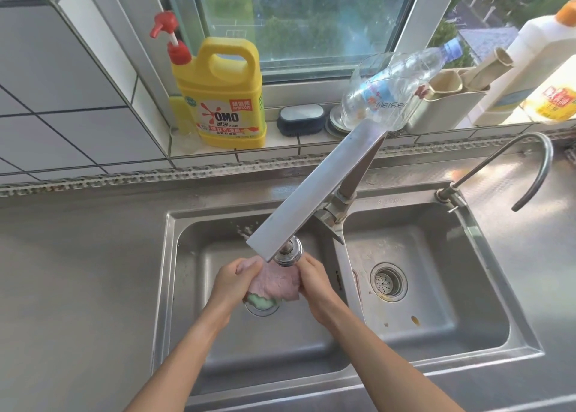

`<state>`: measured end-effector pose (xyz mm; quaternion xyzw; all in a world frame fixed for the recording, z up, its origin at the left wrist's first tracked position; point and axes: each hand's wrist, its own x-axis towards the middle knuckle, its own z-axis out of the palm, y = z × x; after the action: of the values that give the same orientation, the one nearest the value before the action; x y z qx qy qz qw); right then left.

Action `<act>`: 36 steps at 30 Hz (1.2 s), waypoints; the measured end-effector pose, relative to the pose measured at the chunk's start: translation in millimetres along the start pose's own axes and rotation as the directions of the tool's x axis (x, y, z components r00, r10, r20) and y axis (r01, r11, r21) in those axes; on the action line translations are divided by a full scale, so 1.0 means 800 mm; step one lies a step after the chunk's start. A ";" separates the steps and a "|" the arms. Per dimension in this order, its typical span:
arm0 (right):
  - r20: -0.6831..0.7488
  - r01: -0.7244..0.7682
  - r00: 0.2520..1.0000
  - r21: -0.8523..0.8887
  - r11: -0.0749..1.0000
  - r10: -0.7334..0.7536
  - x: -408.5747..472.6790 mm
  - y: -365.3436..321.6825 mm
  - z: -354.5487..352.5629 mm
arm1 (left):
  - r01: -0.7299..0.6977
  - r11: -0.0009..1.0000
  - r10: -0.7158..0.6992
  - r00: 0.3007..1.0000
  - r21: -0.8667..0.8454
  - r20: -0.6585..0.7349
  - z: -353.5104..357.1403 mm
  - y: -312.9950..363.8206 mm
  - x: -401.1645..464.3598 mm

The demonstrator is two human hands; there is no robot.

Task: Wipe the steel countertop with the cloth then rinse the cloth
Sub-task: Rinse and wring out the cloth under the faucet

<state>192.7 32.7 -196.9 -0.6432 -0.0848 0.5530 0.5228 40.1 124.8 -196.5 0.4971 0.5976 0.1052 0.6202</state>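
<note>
yellow detergent jug [223, 99] standing on the sill at left, left hand [235, 282] gripping the pink cloth [276, 283] over the left sink basin [193, 333], right hand [313, 287] clutching its other side, faucet head [288, 252] sitting just above, steel countertop [78, 271] flanking the sink

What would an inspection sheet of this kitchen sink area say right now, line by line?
Surface: steel countertop around a double sink; brownish specks in the right basin.
Job's things: pink cloth bunched under the faucet head, over the left basin.
Clutter: yellow detergent jug, scrub brush, clear plastic bottle, white bottle on the windowsill; green item over the left drain.
Hands: left hand and right hand both grip the cloth.
Cables: nothing seen.
Surroundings: white wall tiles, window, a second curved tap.
</note>
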 end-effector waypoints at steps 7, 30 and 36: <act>-0.142 0.141 0.941 -0.657 0.740 -0.306 -0.011 -0.009 0.032 | 0.257 0.857 -0.226 0.966 -0.447 0.123 0.056 0.021 0.002; -0.251 0.000 0.943 -0.657 0.754 -0.219 0.010 -0.052 0.025 | 0.188 0.847 -0.217 0.976 -0.497 -0.001 0.112 0.052 -0.005; -0.134 0.073 0.968 -0.660 0.747 -0.212 -0.022 -0.030 0.042 | 0.230 0.842 -0.263 0.965 -0.487 0.001 0.089 0.054 0.007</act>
<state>170.3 50.6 -162.5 -0.8282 -0.2674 0.3798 0.3136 121.9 114.8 -182.8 0.2419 0.6311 0.1866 0.7130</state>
